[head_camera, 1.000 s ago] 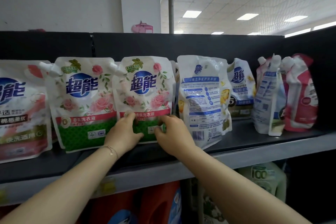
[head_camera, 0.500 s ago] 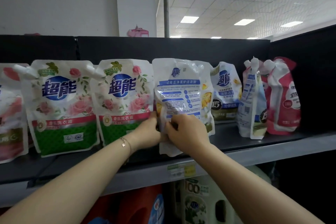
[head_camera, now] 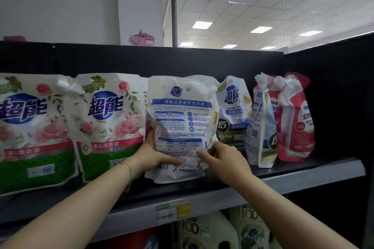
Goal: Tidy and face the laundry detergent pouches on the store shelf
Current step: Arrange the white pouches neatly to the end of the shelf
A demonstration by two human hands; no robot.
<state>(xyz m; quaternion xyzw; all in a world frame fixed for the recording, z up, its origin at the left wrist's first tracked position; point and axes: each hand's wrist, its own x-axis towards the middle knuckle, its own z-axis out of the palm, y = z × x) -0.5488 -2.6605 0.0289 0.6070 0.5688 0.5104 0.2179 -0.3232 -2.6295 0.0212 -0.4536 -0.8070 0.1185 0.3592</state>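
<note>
A white pouch (head_camera: 178,123) with blue printed text stands in the middle of the black shelf (head_camera: 283,169), its back side facing me. My left hand (head_camera: 153,155) grips its lower left edge, thumb across the front. My right hand (head_camera: 224,157) touches its lower right corner, index finger stretched onto the label. Two rose-print pouches (head_camera: 109,125) (head_camera: 30,133) stand front-facing to the left. Behind and to the right stands a yellow-and-blue pouch (head_camera: 232,111).
At the right end a white pouch (head_camera: 261,127) stands edge-on beside a pink pouch (head_camera: 297,121). A price tag (head_camera: 172,211) hangs on the grey shelf lip. Large detergent bottles (head_camera: 202,230) fill the shelf below. A black back panel closes the shelf.
Both hands left the second rose-print pouch and went right to the white back-facing pouch. My view shifted right, and the pouch now stands more upright between my hands.
</note>
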